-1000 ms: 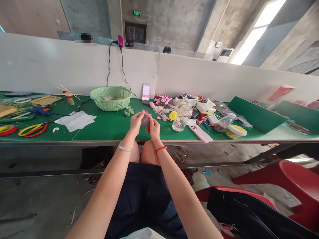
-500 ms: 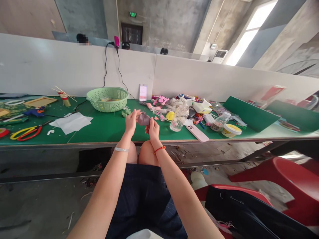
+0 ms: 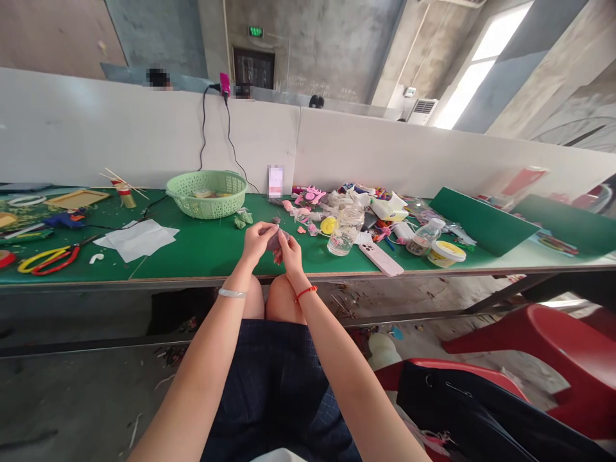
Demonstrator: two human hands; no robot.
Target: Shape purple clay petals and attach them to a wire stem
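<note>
Between my two hands, above the front of the green table, is a greyish-purple lump of modelling clay (image 3: 274,242). My left hand (image 3: 258,242) pinches it from the left, thumb and fingers closed. My right hand (image 3: 289,251) grips it from the right, with the thumb on its near face. Fingers cover most of the lump, so its full shape is hidden. Just behind my left hand lies a small green clump (image 3: 243,218). Small pink pieces (image 3: 301,230) lie to the right of my hands.
A green basket (image 3: 206,204) stands behind left, near white paper sheets (image 3: 139,239) and scissors (image 3: 51,258). On the right are a clear plastic jar (image 3: 344,234), a pink phone (image 3: 382,258), a yellow-lidded tub (image 3: 446,253) and piled craft material. A red stool (image 3: 548,346) stands lower right.
My hands have drawn closer together, and the fingers now cover more of the clay. My left hand has turned from flatter fingers to a pinch. The table things stay put.
</note>
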